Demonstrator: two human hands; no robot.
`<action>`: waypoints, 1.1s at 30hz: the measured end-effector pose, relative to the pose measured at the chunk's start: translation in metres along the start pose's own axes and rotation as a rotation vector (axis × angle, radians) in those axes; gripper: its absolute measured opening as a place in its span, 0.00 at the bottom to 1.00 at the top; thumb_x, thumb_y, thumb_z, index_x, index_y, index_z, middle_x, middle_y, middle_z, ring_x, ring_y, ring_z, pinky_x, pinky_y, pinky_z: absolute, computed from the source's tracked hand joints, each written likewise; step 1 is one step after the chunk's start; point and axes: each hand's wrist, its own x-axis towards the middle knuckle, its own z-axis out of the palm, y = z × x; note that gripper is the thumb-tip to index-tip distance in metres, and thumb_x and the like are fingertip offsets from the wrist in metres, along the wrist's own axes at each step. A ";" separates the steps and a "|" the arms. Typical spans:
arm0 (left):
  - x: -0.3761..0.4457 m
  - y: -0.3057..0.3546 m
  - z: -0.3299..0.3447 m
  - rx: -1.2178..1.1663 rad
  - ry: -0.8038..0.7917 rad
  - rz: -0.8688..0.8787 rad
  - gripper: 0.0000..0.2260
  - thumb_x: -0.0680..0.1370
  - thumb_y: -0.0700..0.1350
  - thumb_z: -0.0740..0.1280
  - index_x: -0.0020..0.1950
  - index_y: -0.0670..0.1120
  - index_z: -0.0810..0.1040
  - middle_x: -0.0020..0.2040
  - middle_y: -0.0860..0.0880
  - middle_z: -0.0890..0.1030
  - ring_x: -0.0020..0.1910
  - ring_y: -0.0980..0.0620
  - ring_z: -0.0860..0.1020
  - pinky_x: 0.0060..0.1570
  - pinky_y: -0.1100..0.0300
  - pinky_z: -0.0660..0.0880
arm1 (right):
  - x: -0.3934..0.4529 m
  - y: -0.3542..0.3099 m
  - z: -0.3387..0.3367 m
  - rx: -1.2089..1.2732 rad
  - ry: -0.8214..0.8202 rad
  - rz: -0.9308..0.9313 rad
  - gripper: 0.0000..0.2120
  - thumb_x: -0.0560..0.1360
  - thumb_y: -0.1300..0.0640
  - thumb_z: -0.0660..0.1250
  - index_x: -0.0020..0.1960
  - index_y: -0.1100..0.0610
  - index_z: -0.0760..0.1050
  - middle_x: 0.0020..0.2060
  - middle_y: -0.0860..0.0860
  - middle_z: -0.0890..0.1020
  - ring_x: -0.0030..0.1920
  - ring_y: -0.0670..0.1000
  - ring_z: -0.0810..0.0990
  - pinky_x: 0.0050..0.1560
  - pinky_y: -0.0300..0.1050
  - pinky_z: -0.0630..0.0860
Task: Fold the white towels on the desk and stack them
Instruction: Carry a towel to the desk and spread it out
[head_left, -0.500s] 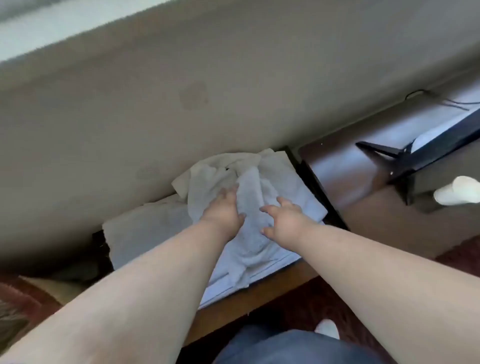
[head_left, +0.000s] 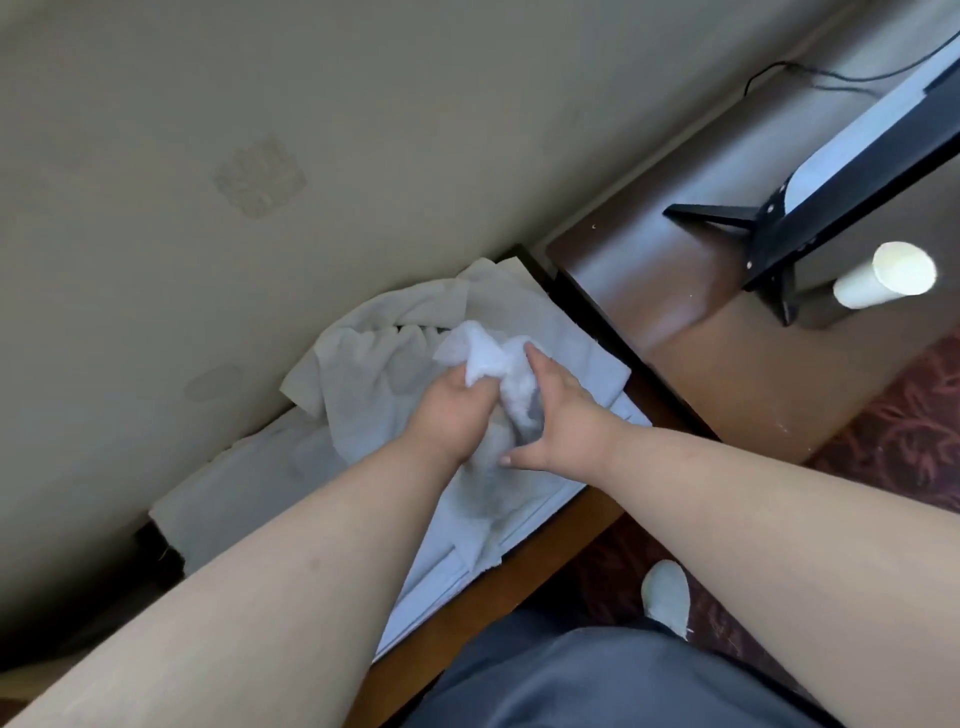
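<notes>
L hand (head_left: 451, 410) & R hand (head_left: 558, 415) both grip bunched white towel (head_left: 488, 353); no legible text

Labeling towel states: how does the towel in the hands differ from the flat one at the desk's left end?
The bunched towel is crumpled and lifted, gripped by the left hand and right hand; the flat towel lies spread and smooth on the desk. The bunched towel looks brighter; the flat towel sits in shade, untouched. Both are white cloth, not yet folded.
</notes>
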 end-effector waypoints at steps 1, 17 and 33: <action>-0.010 0.010 0.002 -0.117 -0.005 -0.043 0.07 0.76 0.48 0.62 0.45 0.51 0.79 0.48 0.45 0.84 0.51 0.42 0.82 0.49 0.50 0.79 | -0.002 -0.005 -0.004 0.080 -0.022 -0.029 0.59 0.59 0.42 0.83 0.80 0.43 0.51 0.76 0.48 0.64 0.73 0.50 0.68 0.70 0.55 0.72; -0.128 0.145 0.129 0.092 -0.453 0.547 0.26 0.70 0.64 0.70 0.65 0.55 0.75 0.59 0.53 0.82 0.59 0.55 0.80 0.59 0.50 0.78 | -0.193 0.045 -0.130 0.580 0.463 -0.085 0.17 0.75 0.60 0.68 0.61 0.44 0.76 0.51 0.45 0.85 0.55 0.42 0.82 0.57 0.35 0.77; -0.301 0.276 0.524 0.135 -0.422 0.805 0.27 0.66 0.59 0.73 0.61 0.54 0.70 0.48 0.51 0.82 0.43 0.64 0.82 0.39 0.70 0.76 | -0.471 0.358 -0.293 0.822 0.816 -0.003 0.40 0.59 0.48 0.67 0.71 0.44 0.64 0.57 0.39 0.80 0.53 0.30 0.79 0.52 0.28 0.73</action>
